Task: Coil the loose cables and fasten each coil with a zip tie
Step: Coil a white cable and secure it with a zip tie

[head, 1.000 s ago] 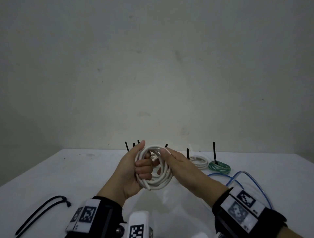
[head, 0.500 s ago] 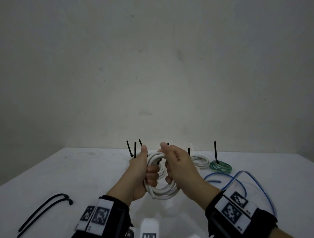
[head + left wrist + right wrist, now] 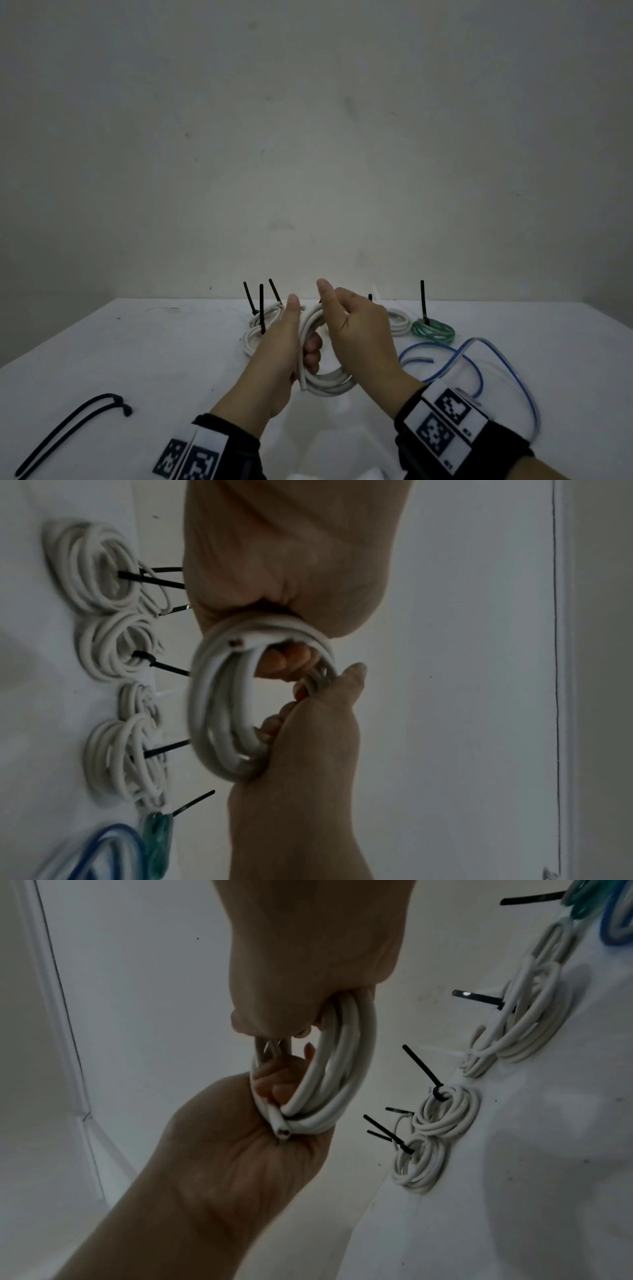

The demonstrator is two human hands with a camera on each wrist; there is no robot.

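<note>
1. Beyond the hands, along the far edge of the white table [image 3: 137,359], lie several white coils [image 3: 262,323] already bound, black zip-tie tails [image 3: 261,308] standing up from them.
2. Just right of the right hand sits a small white coil [image 3: 399,320], and touching it a green coil [image 3: 433,330] with an upright black tie.
3. Nearer, by the right wrist, a loose blue cable [image 3: 479,370] loops over the table — uncoiled.
4. Well left of the left hand lies a black cord [image 3: 72,431].
5. Between both hands, held above the table, is the white cable coil [image 3: 329,380]; its cut end [image 3: 282,1130] sticks out by the left palm.
6. Left hand [image 3: 274,363] grasps the coil's left side, fingers curled through the ring, thumb pointing up.
7. Right hand [image 3: 359,335] clasps the opposite side — fingers wrapped round the strands, thumb raised.
8. Both wrists carry black bands with patterned markers [image 3: 445,421].
</note>
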